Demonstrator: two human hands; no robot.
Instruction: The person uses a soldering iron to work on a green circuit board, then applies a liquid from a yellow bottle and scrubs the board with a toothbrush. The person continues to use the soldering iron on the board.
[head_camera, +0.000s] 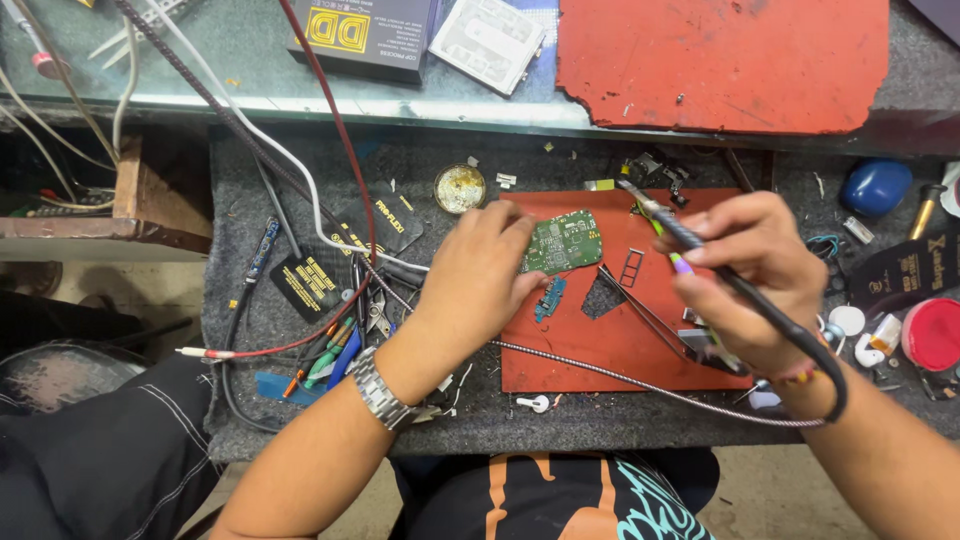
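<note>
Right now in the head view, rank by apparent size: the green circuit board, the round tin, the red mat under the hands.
1. Red mat
2. Green circuit board
3. Round tin, though it lies slightly farther away

Bright, even overhead light; soft shadows, sharp focus.

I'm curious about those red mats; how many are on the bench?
2. One red mat lies on the grey work surface under the green circuit board and both hands; a larger red mat sits on the raised glass shelf behind.
</note>
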